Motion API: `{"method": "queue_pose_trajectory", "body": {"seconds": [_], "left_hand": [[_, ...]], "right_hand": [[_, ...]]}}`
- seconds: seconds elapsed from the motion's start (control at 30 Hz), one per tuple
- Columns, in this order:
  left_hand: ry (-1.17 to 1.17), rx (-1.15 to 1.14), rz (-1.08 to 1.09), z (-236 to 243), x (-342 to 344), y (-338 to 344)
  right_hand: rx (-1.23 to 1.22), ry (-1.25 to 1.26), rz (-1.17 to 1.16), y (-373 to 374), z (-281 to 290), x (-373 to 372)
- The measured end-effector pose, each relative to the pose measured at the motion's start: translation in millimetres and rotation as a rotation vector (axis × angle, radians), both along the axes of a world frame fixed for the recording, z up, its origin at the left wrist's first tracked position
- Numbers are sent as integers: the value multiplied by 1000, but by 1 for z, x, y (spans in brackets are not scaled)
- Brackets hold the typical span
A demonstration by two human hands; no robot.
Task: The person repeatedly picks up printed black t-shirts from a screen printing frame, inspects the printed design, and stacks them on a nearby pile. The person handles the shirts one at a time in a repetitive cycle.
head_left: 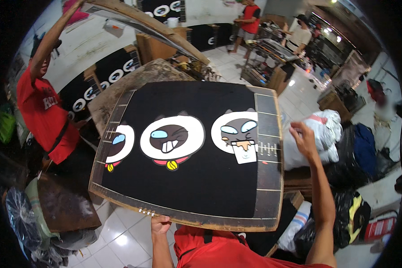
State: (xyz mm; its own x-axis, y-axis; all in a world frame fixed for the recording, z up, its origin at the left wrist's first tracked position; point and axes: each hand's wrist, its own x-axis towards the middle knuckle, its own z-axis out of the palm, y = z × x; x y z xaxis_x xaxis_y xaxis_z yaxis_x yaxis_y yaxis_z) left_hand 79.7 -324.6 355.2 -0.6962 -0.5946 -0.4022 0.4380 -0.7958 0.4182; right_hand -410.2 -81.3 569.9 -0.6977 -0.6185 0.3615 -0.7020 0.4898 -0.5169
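Observation:
A large wooden board [269,178] with a marked, worn rim lies in front of me. Black fabric [178,192] covers most of it, printed with white-ringed cartoon animal faces [193,129]; the outer two are cut off at the cloth's sides. My left hand [161,224] is closed on the board's near edge, its fingers partly hidden underneath. Beyond the right edge my right hand [303,139] is raised, fingers loosely bent and apart, with nothing visible in it. It appears clear of the board.
At the left, a person in a red shirt [47,111] holds up a long wooden frame [152,29]. A stained tabletop [140,80] lies behind my board. More printed black panels [111,78] lean along the wall. White sacks [317,138] and dark bags stand right. Two people work farther back.

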Motion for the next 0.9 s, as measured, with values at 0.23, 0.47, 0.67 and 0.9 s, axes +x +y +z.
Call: {"method": "queue_pose_trajectory", "body": {"seconds": [0.23,0.47,0.67,0.9], "left_hand": [[236,-81,-328,37,-30,0],[399,-100,-604,83,-89,-27],[460,-232,-730,120,-143,-92],[447,-314,-781,150,-179,-102]], "right_hand": [[219,391,28,6,104,-37],[188,169,-307,39,182,-102],[82,-259,-384,41,210,-120],[-23,-315,-441,57,190,-130]]}}
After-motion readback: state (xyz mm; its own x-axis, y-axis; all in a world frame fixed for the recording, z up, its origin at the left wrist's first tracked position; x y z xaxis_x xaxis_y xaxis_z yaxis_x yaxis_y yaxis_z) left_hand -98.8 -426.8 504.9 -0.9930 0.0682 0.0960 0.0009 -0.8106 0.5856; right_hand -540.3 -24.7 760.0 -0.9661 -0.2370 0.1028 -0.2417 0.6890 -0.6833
